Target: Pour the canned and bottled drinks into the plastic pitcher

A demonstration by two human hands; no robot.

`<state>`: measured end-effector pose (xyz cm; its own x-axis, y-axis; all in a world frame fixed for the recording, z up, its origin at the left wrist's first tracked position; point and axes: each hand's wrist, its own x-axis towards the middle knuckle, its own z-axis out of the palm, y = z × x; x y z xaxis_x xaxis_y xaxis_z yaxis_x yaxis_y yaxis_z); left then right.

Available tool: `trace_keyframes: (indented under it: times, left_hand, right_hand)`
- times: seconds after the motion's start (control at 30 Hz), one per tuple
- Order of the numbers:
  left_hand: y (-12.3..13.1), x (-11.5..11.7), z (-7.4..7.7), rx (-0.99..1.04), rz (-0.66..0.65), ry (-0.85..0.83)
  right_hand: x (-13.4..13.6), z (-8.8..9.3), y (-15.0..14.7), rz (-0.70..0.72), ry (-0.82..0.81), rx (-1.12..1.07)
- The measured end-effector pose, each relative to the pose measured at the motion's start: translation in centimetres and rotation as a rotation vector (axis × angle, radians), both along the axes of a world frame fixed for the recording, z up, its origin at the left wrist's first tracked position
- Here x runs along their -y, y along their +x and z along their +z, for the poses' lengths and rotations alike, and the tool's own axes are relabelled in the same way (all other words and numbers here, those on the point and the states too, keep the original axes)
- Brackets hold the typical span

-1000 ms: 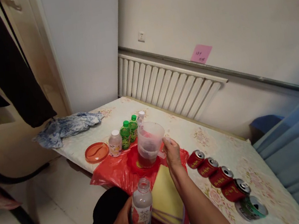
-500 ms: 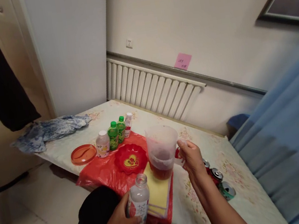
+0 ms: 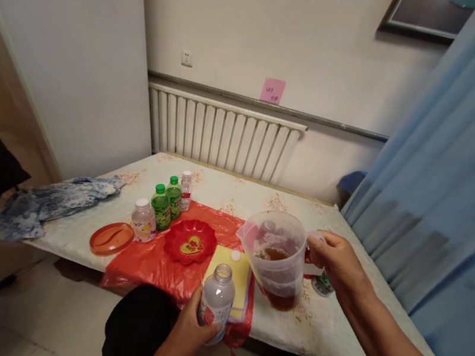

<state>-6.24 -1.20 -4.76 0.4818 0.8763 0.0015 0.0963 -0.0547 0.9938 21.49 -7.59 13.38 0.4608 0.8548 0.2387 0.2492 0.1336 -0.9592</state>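
Note:
My left hand (image 3: 194, 327) is wrapped round a clear bottle (image 3: 218, 292) with a printed label; its mouth is uncapped and it leans slightly right. By its handle, my right hand (image 3: 338, 258) grips a translucent measuring jug (image 3: 277, 259) with brown liquid low inside. The jug is right of the bottle and apart from it, its spout facing left. Between and behind them lies a yellow pad (image 3: 235, 283) with a small white cap (image 3: 235, 256) on it. A red scalloped plate (image 3: 190, 242) sits on a red plastic sheet (image 3: 144, 271).
Two green-capped bottles (image 3: 162, 208), a white-capped round bottle (image 3: 144, 221) and a slim bottle (image 3: 186, 190) stand at the back left. Near them are an orange lid (image 3: 112, 238) and a crumpled blue-white cloth (image 3: 60, 200). A can (image 3: 322, 285) stands behind the jug.
The jug in my right hand has moved right and nearer to me, uncovering the white cap on the pad. My left hand still holds the bottle. The camera view has shifted.

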Motion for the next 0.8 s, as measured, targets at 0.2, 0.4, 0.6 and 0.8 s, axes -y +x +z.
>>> trace_keyframes:
  times: [0.2, 0.4, 0.6, 0.8]
  left_hand:
    - [1.2, 0.4, 0.2, -0.049, -0.007, 0.057]
    - [2.2, 0.8, 0.5, -0.015, -0.047, 0.127]
    - [2.5, 1.1, 0.6, -0.057, -0.027, 0.117]
    - [2.7, 1.5, 0.5, -0.046, -0.05, 0.116]
  right_hand:
    - [2.5, -0.3, 2.2, -0.026, -0.059, 0.106]
    - [4.3, 0.4, 2.9, 0.006, -0.095, 0.224]
    - [5.6, 1.1, 3.2, -0.001, -0.126, 0.271]
    - [6.2, 1.2, 4.0, -0.001, -0.162, 0.316]
